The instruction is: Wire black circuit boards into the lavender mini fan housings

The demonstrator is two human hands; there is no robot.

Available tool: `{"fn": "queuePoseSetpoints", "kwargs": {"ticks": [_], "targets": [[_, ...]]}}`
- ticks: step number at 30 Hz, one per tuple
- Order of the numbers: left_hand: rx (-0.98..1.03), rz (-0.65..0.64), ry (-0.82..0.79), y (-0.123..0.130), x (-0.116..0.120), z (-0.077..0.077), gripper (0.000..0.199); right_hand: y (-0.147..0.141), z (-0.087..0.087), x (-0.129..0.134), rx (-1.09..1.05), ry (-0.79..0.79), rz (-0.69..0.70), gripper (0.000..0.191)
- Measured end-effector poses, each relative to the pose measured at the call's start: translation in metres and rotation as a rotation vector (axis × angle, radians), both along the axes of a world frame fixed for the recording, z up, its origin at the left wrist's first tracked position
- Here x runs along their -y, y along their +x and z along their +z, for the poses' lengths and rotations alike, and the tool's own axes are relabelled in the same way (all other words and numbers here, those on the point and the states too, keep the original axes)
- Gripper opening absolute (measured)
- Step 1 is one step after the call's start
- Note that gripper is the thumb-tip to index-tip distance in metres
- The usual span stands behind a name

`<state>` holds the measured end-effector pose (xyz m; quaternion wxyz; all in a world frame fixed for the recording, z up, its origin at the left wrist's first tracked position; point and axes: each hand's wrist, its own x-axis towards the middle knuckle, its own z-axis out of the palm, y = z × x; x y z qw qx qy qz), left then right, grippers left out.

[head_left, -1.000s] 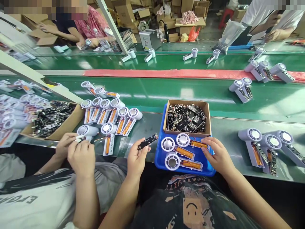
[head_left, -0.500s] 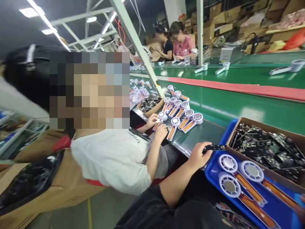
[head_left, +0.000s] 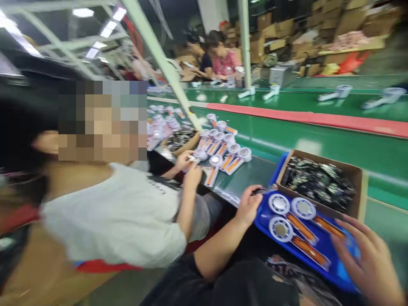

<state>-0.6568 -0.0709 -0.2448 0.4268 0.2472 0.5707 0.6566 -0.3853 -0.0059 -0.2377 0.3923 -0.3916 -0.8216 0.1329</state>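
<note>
My left hand (head_left: pixel 249 205) is closed on a narrow black circuit board (head_left: pixel 263 191) at the left edge of the blue tray (head_left: pixel 263 216). In the tray lie three white handheld fan housings, one of them a fan (head_left: pixel 281 229) with a round vented head and an orange strip along its handle. My right hand (head_left: pixel 366 250) is spread, fingers apart, over the tray's right end. Its fingertips are near the handle of the right-hand fan (head_left: pixel 303 208); whether they touch it I cannot tell. A cardboard box (head_left: pixel 361 191) full of dark circuit boards (head_left: pixel 318 180) stands at the tray's far side.
A co-worker in a white shirt (head_left: pixel 117 216) sits close on my left, hands (head_left: pixel 191 170) on a fan part. Several fans (head_left: pixel 219 142) lie on the bench beyond. A green conveyor (head_left: pixel 287 131) with a red strip (head_left: pixel 287 114) runs behind. Others work across it.
The view has swung to the right, so everything sits further left. My right hand has come into full view over the tray. The left hand still holds the circuit board.
</note>
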Motion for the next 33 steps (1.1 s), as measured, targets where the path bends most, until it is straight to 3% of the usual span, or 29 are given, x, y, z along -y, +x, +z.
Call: {"fn": "queuePoseSetpoints", "kwargs": {"ticks": [4,9,13,17,22,28,33], "targets": [[-0.248,-0.014,-0.022,-0.014,0.011,-0.001,0.055,0.0,0.014,0.009,0.114,0.029,-0.052,0.026],[-0.256,-0.072,-0.022,-0.027,0.016,-0.004,0.054,-0.004,0.034,0.007,0.159,-0.077,-0.061,0.021],[-0.168,-0.003,-0.056,-0.037,0.015,-0.002,0.049,0.012,0.033,-0.008,0.051,-0.155,-0.257,0.028],[-0.092,0.057,-0.102,-0.045,0.013,0.0,0.044,0.024,0.021,-0.032,0.036,-0.451,-0.408,0.051],[-0.006,-0.065,-0.174,-0.044,0.013,0.011,0.054,0.012,0.024,-0.058,0.154,-0.796,-0.348,0.041],[0.128,-0.099,-0.169,-0.042,0.013,0.02,0.058,-0.006,0.034,-0.057,0.336,-0.717,-0.477,0.03],[0.209,-0.113,-0.131,-0.044,0.012,0.019,0.052,-0.008,0.037,-0.064,0.416,-0.645,-0.482,0.019]]}}
